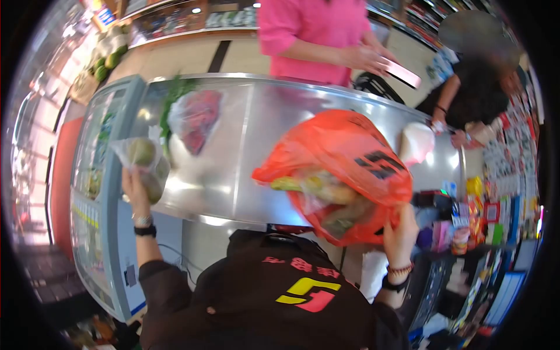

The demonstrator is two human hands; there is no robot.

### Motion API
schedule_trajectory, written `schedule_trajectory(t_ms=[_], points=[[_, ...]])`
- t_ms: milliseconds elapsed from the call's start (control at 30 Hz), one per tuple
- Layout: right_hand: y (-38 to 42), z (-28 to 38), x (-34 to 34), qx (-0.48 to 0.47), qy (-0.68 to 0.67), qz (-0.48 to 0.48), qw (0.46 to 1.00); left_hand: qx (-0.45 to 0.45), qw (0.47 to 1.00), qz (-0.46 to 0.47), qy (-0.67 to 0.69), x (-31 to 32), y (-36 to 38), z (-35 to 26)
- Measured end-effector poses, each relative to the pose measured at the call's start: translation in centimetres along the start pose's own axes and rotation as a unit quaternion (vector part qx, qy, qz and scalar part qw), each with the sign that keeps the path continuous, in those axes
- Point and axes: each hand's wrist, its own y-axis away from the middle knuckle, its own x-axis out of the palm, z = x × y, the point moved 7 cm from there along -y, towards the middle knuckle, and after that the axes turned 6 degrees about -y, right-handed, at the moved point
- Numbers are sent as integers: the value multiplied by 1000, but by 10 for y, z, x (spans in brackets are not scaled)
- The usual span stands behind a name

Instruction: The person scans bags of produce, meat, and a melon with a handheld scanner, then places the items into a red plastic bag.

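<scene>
My left hand (136,189) is closed on a clear plastic bag of round green fruit (143,154), held up over the left end of the metal counter (227,157). My right hand (401,230) grips the edge of a large red-orange plastic shopping bag (350,151) printed with a dark logo. The shopping bag gapes toward me, and yellow-green produce in clear plastic (321,189) shows inside it. Beyond my left hand, a clear bag with red contents (197,119) lies on the counter beside leafy greens (175,102).
Across the counter a person in pink (315,41) holds a phone (402,73). Another person in dark clothes (472,87) leans at the right end, near a white bag (417,143). A glass-sided case (96,186) borders the left, and small packaged goods (466,219) crowd the right.
</scene>
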Motion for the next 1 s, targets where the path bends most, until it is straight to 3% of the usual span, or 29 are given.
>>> schedule_trajectory(t_ms=[33,100,133,200,267,300,333,400,467,567,633,733,833,900,933,1000], points=[[5,-12,3,46,7,19,999,-9,997,49,56,3,9,-12],[2,-6,-8,-28,-98,-48,994,-87,957,108,256,35,37,-73],[5,-10,-13,23,-194,-57,979,-126,920,134,347,48,52,-93],[14,-14,-16,117,-385,-73,913,-176,861,228,419,89,81,-117],[27,-14,-20,97,-437,-121,886,-217,776,362,470,141,116,-129],[35,-14,-22,86,-461,-145,871,-299,781,351,420,168,136,-161],[44,-13,-27,57,-466,-172,866,-299,717,443,447,198,157,-176],[57,-7,-34,23,-479,-210,852,-333,667,502,438,259,194,-196],[68,-1,-42,-17,-479,-228,848,-335,577,564,486,311,219,-220],[77,-3,-49,-16,-479,-194,856,-283,495,550,611,358,212,-272],[75,0,-49,-17,-474,-159,866,-329,562,386,653,409,193,-255],[57,9,-40,-1,-465,-113,878,-341,602,352,631,474,194,-248],[53,11,-43,23,-491,-122,863,-273,659,423,558,442,208,-291],[55,9,-41,29,-504,-133,853,-96,752,444,479,409,200,-283],[55,8,-41,43,-505,-138,851,-108,771,495,385,392,200,-277],[58,4,-39,65,-512,-145,844,-76,712,609,342,339,183,-271]])
